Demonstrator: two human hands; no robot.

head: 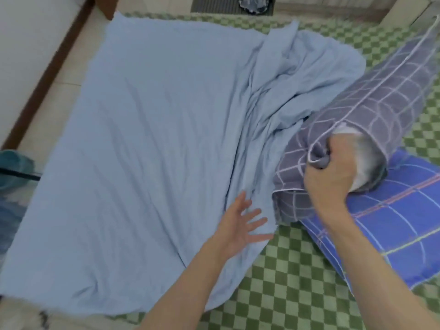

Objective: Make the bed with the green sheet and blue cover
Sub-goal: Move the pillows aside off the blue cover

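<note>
The light blue cover (152,129) lies spread over most of the bed, flat on the left and bunched into folds toward the right. Under it the green checkered sheet (285,289) shows along the near and far right edges. My left hand (240,225) hovers open, fingers spread, at the cover's near right edge. My right hand (333,172) is clenched on the end of a grey grid-patterned pillow (371,101), which lies on the right over the cover's bunched part. A bright blue plaid pillow (392,222) lies under and beside it.
Pale tiled floor (59,77) and a dark wooden skirting run along the left of the bed. A teal object (12,170) sits at the left edge. A grey mat with a dark bundle (252,3) lies beyond the far end.
</note>
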